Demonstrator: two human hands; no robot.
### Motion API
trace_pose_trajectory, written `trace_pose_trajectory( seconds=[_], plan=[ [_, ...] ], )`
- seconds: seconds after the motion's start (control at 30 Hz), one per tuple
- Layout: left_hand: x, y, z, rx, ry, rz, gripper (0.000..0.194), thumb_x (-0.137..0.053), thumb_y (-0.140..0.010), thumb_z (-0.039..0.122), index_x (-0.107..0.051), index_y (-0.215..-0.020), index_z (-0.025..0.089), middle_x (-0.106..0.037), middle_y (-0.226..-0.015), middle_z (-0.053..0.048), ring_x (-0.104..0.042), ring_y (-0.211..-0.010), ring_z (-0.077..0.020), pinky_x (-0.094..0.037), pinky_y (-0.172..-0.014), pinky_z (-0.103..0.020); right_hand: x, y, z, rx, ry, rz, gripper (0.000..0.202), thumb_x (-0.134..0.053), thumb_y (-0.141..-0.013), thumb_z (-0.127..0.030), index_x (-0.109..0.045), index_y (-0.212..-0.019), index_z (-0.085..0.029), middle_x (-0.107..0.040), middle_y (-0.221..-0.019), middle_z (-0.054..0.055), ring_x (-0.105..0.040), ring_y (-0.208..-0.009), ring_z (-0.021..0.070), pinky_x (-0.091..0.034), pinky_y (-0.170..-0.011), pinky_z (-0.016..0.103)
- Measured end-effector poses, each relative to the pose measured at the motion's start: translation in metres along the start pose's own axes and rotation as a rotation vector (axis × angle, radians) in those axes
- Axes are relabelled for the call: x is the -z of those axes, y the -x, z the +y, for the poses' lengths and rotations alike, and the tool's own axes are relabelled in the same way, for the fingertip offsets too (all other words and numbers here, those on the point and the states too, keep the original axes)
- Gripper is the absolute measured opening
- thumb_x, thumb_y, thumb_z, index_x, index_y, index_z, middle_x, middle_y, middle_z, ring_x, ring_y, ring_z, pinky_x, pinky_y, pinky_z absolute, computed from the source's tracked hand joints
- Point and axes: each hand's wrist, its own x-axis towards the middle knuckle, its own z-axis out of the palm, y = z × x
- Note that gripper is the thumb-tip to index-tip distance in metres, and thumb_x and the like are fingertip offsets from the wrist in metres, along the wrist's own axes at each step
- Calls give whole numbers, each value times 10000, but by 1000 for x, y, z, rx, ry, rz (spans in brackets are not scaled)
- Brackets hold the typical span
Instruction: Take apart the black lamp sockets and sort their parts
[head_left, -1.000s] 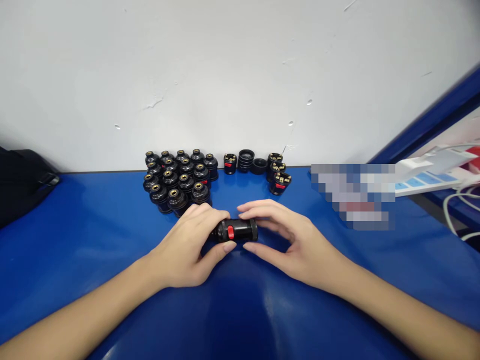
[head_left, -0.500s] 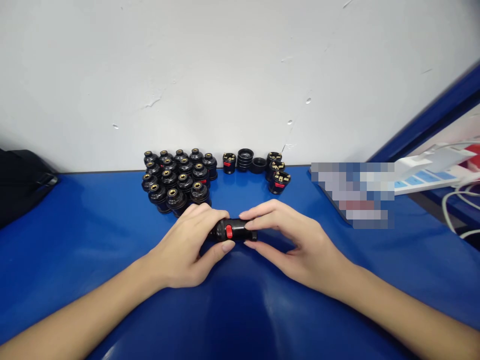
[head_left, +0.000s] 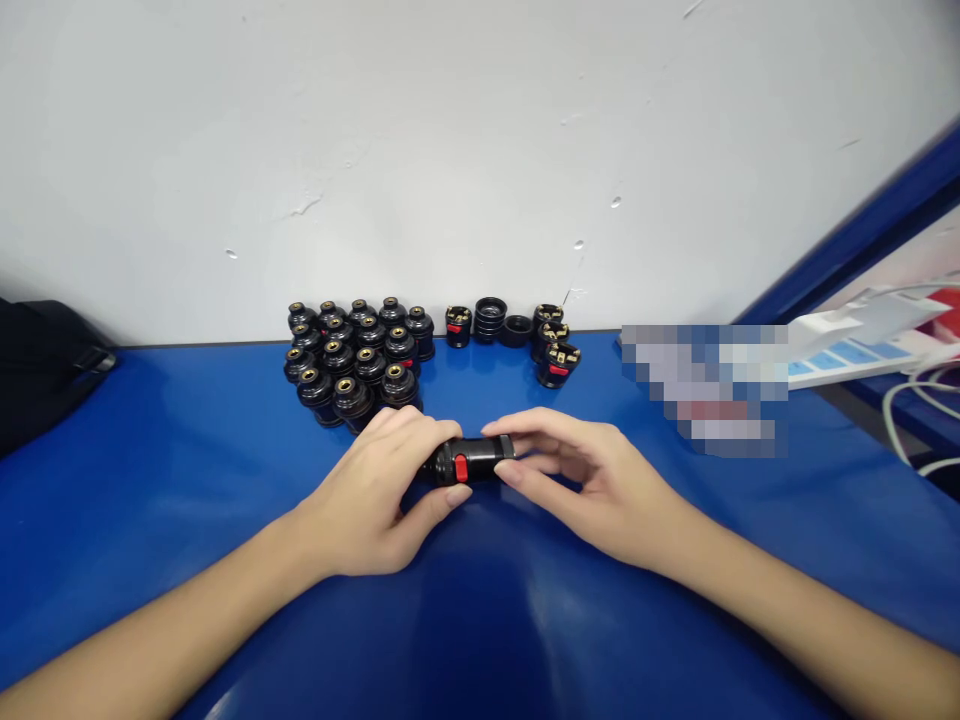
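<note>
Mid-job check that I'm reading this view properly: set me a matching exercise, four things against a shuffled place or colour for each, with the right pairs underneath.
Things
1. Left hand
2. Right hand
3. Tab on the black cylinder
4. Low black ring

Places and colours
A. Red
B. Between the ribbed black part and the three brass-contact parts
C. At the cylinder's end on the picture's right
D. Around the cylinder's end on the picture's left

Pairs: 1-D, 2-C, 3-A, 4-B
</note>
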Motion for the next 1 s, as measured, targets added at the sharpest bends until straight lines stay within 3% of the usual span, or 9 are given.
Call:
trace_pose_trajectory(
  seconds=[0.17,0.3,0.4,0.47,0.57,0.7,0.77,0.87,1.0],
  plan=[
    [1,0,1,11,20,3,241,-557,-1085,345,-557,-1276,198,-670,-1029,-56,-566,-890,-230,-432,-836,-389,2,2,0,156,27,9,255,-792,-969,-263,-766,-1222,-253,-778,-1247,62,-783,-1144,230,-702,-978,361],
    [2,0,1,38,60,14,256,-562,-1083,349,-564,-1290,199,-666,-1028,-51,-570,-891,-223,-441,-836,-381,3,3,3,371,205,57,293,-792,-959,-150,-783,-1213,-295,-810,-1263,46,-765,-1208,238,-645,-1090,408],
    [1,0,-1,37,87,15,253,-566,-1083,350,-567,-1288,202,-663,-1014,-44,-573,-883,-218,-446,-832,-375,2,4,5,452,276,75,332,-761,-967,-98,-780,-1220,-312,-818,-1267,33,-756,-1239,238,-608,-1140,424],
    [1,0,-2,28,96,21,247,-564,-1086,343,-562,-1290,204,-659,-1015,-41,-571,-880,-213,-447,-827,-370,2,4,5,421,271,65,375,-768,-965,-116,-754,-1285,-311,-797,-1311,35,-745,-1259,233,-613,-1135,406],
    [1,1,-3,24,86,31,257,-568,-1085,331,-546,-1305,199,-656,-1037,-46,-568,-888,-213,-446,-832,-369,1,4,4,255,152,54,514,-854,-917,-236,-683,-1399,-280,-753,-1385,59,-743,-1271,241,-639,-1101,372],
    [-1,3,-2,3,38,7,275,-578,-1080,338,-542,-1308,189,-662,-1032,-58,-564,-908,-233,-438,-849,-395,1,1,3,-8,-3,-31,331,-806,-958,-365,-723,-1230,-196,-831,-1067,59,-837,-941,202,-711,-912,317],
    [-1,3,-1,2,29,-2,274,-579,-1080,343,-545,-1304,188,-668,-1029,-60,-564,-910,-238,-434,-852,-403,1,0,5,-57,-33,-41,293,-792,-969,-381,-731,-1177,-183,-819,-943,40,-830,-835,187,-720,-845,306],
    [0,2,-1,13,47,3,259,-578,-1081,332,-550,-1295,189,-676,-1055,-58,-574,-909,-226,-441,-849,-393,2,0,9,52,-23,-1,345,-840,-935,-330,-730,-1234,-197,-800,-1090,58,-825,-942,197,-714,-900,319],
    [3,-1,-1,35,107,8,212,-578,-1080,325,-579,-1244,191,-664,-1019,-33,-573,-886,-205,-445,-832,-363,3,1,12,396,226,54,331,-811,-953,-159,-734,-1267,-228,-760,-1240,78,-773,-1147,205,-664,-1021,323]
  ],
)
